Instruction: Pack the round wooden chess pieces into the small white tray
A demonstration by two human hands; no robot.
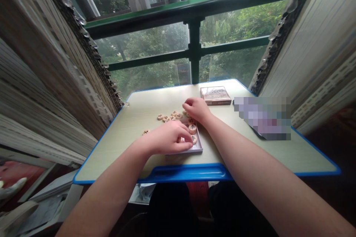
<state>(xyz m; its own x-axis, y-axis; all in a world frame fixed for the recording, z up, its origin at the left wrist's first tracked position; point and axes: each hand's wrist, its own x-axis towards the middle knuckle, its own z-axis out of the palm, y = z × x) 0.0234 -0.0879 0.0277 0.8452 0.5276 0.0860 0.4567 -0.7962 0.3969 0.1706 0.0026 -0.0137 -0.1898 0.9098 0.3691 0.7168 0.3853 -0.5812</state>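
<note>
An open shallow white box lies near the front of the desk. Round wooden Chinese chess pieces line its right side. My left hand reaches over the box, thumb and fingertips closed at the edge of a piece in the near right corner. At the far end of the box is my right hand, its fingers curled down on a piece that is mostly hidden. Several loose pieces lie beyond my left hand, and another piece sits left of it.
A flat picture-printed box rests at the back right of the desk. Farther right lies a blurred flat item. The desk has a blue rim and a front tray. Curtains flank it; a green-framed window stands behind.
</note>
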